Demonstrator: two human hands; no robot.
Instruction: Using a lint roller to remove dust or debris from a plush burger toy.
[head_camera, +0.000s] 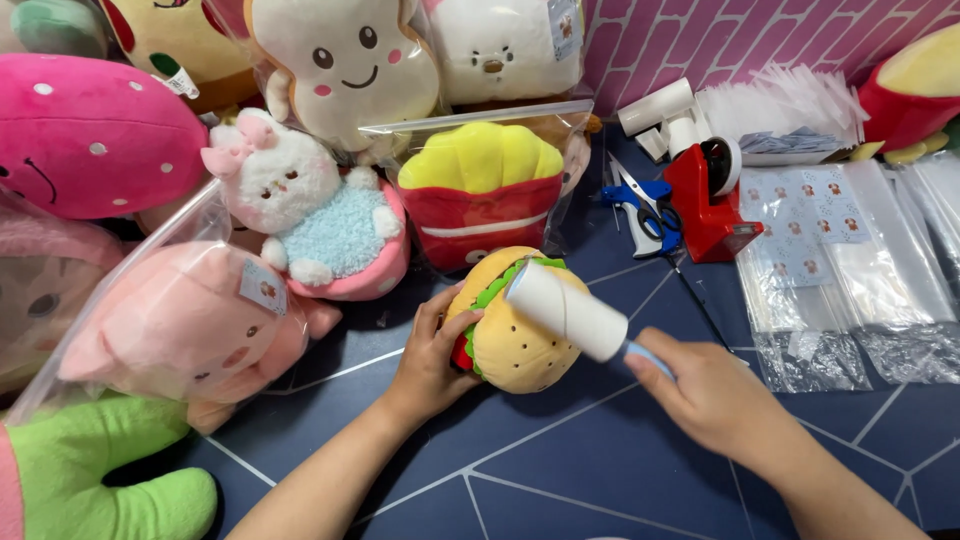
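A burger-shaped plush toy (510, 345) with a tan bun and green and red layers stands on its edge on the dark blue surface. My left hand (432, 352) grips its left side. My right hand (700, 395) holds the light blue handle of a white lint roller (565, 310), whose roll lies across the top of the burger plush.
Plush toys, some in clear bags, crowd the left and back: a pink pig (190, 320), a french-fries plush (480, 195), a white bunny (300, 195). A red tape dispenser (710, 200), blue scissors (645, 205) and stacks of clear bags (850, 280) lie at the right.
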